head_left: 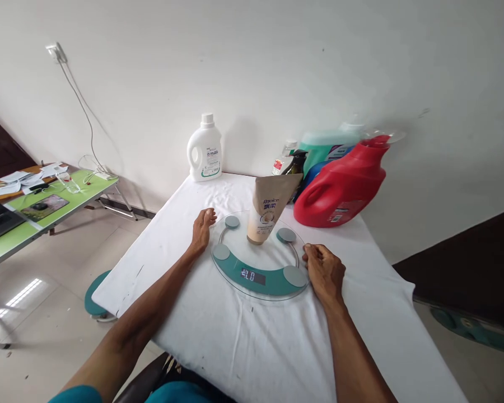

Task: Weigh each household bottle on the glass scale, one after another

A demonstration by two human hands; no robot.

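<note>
A round glass bathroom scale (235, 270) with a teal band lies on the white-covered table. Its display is lit, but I cannot read the figures surely. On the glass, a beige Rejoice squeeze tube (267, 215) stands on its cap, flat end up and leaning a little to the right. My left hand (201, 230) rests at the scale's left edge, fingers curled in. At the right edge is my right hand (325, 270), fingers folded in a loose fist. Neither hand touches the tube, and no object shows in either.
A white jug (205, 150) stands at the table's back left. A red jug (340, 187) leans at the back right before a green jug (319, 140), a dark pump bottle (296, 161) and other bottles. Leftward, a green table (78, 193) holds papers and a laptop.
</note>
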